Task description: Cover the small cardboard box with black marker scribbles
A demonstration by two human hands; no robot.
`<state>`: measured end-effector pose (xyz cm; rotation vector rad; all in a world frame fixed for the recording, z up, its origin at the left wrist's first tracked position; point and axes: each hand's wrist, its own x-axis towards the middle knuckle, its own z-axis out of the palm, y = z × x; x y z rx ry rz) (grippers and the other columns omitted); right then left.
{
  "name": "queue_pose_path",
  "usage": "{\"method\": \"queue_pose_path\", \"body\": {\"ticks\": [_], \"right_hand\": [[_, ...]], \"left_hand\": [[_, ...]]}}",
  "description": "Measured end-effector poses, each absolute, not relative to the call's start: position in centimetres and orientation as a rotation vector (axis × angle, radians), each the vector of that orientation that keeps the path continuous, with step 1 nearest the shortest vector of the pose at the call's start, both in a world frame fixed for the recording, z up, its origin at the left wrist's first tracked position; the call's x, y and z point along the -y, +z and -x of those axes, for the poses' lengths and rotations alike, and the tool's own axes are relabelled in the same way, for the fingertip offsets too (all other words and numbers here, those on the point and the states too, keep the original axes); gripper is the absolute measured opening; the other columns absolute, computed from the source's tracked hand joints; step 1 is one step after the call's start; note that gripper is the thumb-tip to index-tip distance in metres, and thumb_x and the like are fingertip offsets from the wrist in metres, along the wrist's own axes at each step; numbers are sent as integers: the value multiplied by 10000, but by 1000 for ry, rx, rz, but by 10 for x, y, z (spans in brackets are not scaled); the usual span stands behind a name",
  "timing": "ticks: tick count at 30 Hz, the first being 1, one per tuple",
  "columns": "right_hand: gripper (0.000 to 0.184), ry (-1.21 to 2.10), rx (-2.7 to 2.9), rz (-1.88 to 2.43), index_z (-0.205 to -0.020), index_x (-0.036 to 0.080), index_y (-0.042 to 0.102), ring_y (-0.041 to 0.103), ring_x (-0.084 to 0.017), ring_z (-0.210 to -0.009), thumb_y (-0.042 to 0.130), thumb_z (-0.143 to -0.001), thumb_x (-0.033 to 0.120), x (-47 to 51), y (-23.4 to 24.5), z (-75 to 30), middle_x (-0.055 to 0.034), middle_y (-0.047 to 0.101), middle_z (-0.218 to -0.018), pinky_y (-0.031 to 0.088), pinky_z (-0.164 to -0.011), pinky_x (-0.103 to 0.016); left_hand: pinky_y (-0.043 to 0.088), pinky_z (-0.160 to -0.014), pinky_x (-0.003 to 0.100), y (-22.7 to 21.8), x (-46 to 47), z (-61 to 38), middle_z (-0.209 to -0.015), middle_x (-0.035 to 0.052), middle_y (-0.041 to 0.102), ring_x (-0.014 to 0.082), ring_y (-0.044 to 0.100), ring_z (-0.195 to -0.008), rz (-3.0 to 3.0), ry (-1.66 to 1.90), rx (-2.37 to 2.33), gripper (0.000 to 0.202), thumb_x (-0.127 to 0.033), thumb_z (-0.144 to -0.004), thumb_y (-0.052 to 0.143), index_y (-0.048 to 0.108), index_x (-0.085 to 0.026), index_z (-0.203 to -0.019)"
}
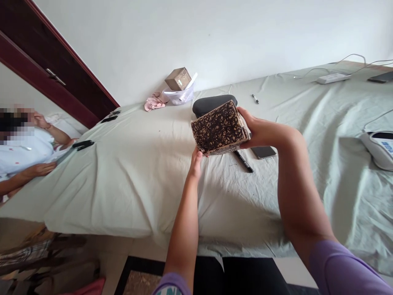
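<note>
Fingers (199,155) of left hand (195,164) and right hand (258,129) held rectangular cardboard box (217,128), face densely scribbled black, above wrinkled cloth (129,184). Box's far side hidden; marker (245,162) partly covered.

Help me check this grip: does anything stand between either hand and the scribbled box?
Nothing visible does. The left hand holds the scribbled box at its lower left corner, the right hand at its right end. The dark case shows behind the box, not between it and either hand.

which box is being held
The black-scribbled box, held between the left hand and right hand; the other box is back by the wall.
</note>
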<state>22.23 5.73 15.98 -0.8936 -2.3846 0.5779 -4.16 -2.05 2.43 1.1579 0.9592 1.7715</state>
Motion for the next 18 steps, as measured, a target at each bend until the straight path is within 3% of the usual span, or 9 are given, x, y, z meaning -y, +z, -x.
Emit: {"method": "queue_pose_path", "body": {"ticks": [4, 7, 9, 13, 18], "right_hand": [[1312, 607, 2478, 851, -1749, 293, 212, 513, -483, -1539, 916, -643, 352, -49, 168, -210, -150, 512, -1695, 460, -1271, -648], [1329, 557, 2475, 853, -1744, 284, 217, 447, -481, -1586, 928, -622, 336, -46, 171, -200, -156, 448, -1731, 418, -1306, -645], [1343, 520, 2475, 861, -1739, 287, 232, 387, -485, -1619, 944, -601, 330, -45, 170, -195, -152, 419, -1745, 375, -1331, -653], [1327, 523, 2460, 858, -1726, 320, 264, 355, -501, -1626, 965, -600, 372, -48, 168, -195, -133, 422, -1727, 343, -1338, -677], [1352, 514, 2438, 827, -1726, 314, 285, 379, -499, -1596, 993, -579, 402, -53, 169, -201, -138, 443, -1683, 343, -1338, -665]], "left_hand": [[504, -734, 330, 32, 19, 34, -962, 35, 698, 215, 646, -865, -968, 1818, -954, 466, -447, -700, 822, 738, -276, -1126], [430, -620, 248, 37, 18, 29, -907, -16, 652, 150, 589, -765, -820, 1856, -960, 496, -214, -632, 732, 683, -298, -1118], [411, -609, 242, 38, 18, 26, -874, -20, 621, 143, 560, -739, -769, 1874, -963, 515, -184, -596, 699, 655, -293, -1097], [448, -681, 283, 39, 20, 25, -911, 7, 614, 173, 573, -801, -764, 1914, -910, 435, -288, -639, 700, 610, -284, -1065], [432, -668, 271, 35, 19, 29, -948, -18, 620, 149, 583, -792, -856, 1887, -973, 472, -330, -662, 841, 576, -298, -1052]]}}
